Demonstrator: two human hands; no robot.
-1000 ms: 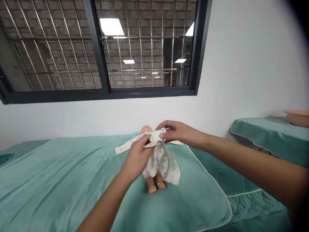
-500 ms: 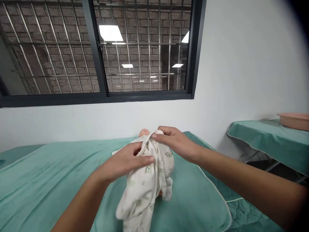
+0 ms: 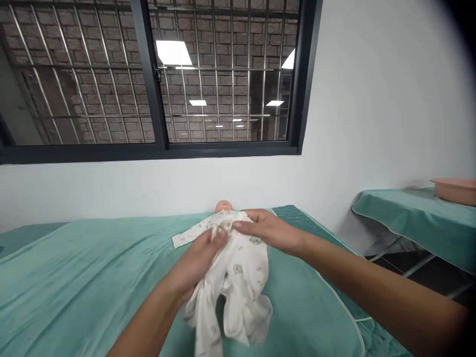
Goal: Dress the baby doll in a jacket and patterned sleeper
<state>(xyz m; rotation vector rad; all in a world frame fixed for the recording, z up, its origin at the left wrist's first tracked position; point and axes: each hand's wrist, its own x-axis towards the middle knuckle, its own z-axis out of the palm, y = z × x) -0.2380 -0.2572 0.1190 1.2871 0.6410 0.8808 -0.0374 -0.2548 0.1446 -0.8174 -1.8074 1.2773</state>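
Observation:
A pair of white baby pants [image 3: 241,277] with small green prints hangs from both hands, its two legs dangling toward me. My left hand [image 3: 197,260] pinches the waistband on the left, blurred a little by motion. On the right side of the waistband my right hand [image 3: 273,230] is closed, thumb on top. Behind the pants a baby doll [image 3: 223,206] lies on its back, head toward the wall. It wears a white printed top [image 3: 193,233] with one sleeve spread to the left. The pants hide the doll's lower body.
A green sheet [image 3: 92,277] with some creases covers the bed under the doll. To the right stands a second green-covered table [image 3: 405,208] with a pink basin [image 3: 455,191]. A barred window [image 3: 223,74] is in the white wall ahead.
The pants have been spread and turned, so both legs now hang apart. Both hands have come down slightly, and more of the doll's top and its sleeve shows.

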